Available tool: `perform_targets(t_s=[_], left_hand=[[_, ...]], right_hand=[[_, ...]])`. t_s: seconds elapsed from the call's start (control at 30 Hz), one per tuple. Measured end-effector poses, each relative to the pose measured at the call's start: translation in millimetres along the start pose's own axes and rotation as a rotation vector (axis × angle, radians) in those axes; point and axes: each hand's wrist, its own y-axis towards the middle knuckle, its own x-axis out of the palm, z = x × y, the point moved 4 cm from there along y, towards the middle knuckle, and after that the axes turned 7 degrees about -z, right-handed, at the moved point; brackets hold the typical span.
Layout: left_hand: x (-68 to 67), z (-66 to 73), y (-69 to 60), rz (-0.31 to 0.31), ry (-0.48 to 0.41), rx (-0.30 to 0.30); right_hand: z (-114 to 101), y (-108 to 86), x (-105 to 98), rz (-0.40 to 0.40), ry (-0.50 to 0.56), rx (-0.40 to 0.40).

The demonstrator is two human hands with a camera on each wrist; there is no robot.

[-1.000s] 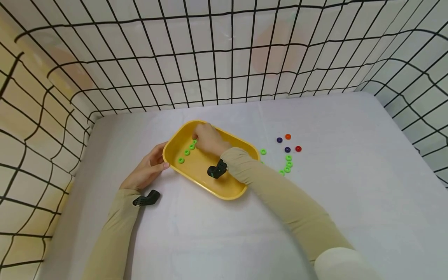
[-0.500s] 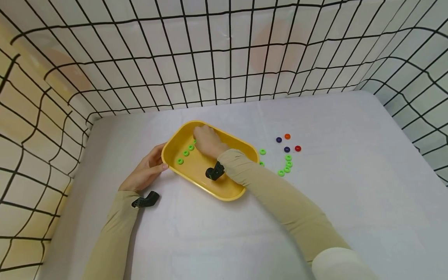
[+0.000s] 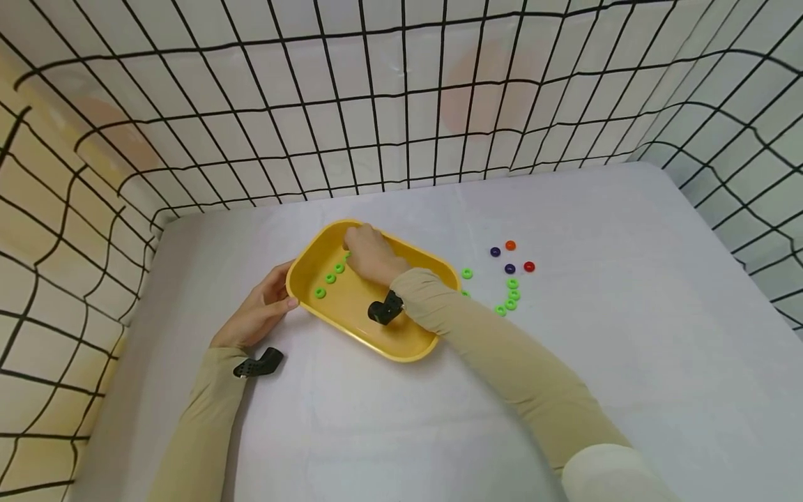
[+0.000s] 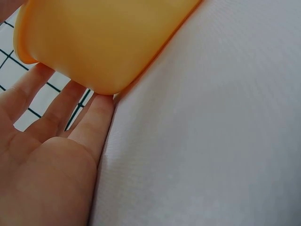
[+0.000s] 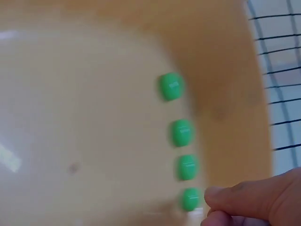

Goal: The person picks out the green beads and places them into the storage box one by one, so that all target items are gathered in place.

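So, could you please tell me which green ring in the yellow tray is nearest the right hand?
The green ring at the row's far end, just beside the right hand; the other three lie progressively farther away.

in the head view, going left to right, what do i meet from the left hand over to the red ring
left hand → yellow tray → upper green ring just right of the tray → upper dark blue ring → orange ring → red ring
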Motion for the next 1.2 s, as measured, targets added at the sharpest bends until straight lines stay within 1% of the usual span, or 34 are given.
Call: perform_targets(t_s=[0.17,0.27,0.37,0.43,0.5,0.6,0.7,0.8,0.83,0.93,1.03,1.2], left_hand=[[0.1,0.2,-0.2,-0.002,0.011,0.004],[1.5,-0.2,-0.5,-0.006,0.011,0.007],[2.1,-1.1,-0.2,-0.006,0.009,0.002],[2.3,-1.6,0.6,-0.001,0.01,-0.006],[2.2,-1.7,1.1,0.006,0.023,-0.015],[1.8,-1.1,0.7,0.021,0.037,-0.026],[1.3,0.4,-0.4,0.024,0.042,-0.028],[1.3,2.3,-0.4,0.022,0.049,-0.031],[1.0,2.7,-0.6,0.023,0.05,-0.032],[0.0,3.2,-1.8,0.035,0.053,-0.041],[0.2,2.6,-2.7,0.042,0.055,-0.052],[1.4,1.5,-1.8,0.039,0.058,-0.047]], right_hand=[[-8,-13.8,-25,0.051,0.022,-0.056],[-6,-31.0,-41,0.11,0.068,-0.078],[5,-55.5,-55,0.201,0.131,-0.112],[18,-75.6,-61,0.272,0.172,-0.129],[35,-97.0,-63,0.334,0.226,-0.13],[66,-130.7,-60,0.436,0.301,-0.121],[98,-161.0,-50,0.515,0.396,-0.102],[127,-185.9,-37,0.571,0.471,-0.05],[135,-192.5,-32,0.583,0.481,-0.027],[153,-208.2,-20,0.593,0.486,0.037],[167,-220.0,-11,0.589,0.481,0.089],[184,-233.6,-1,0.578,0.464,0.169]])
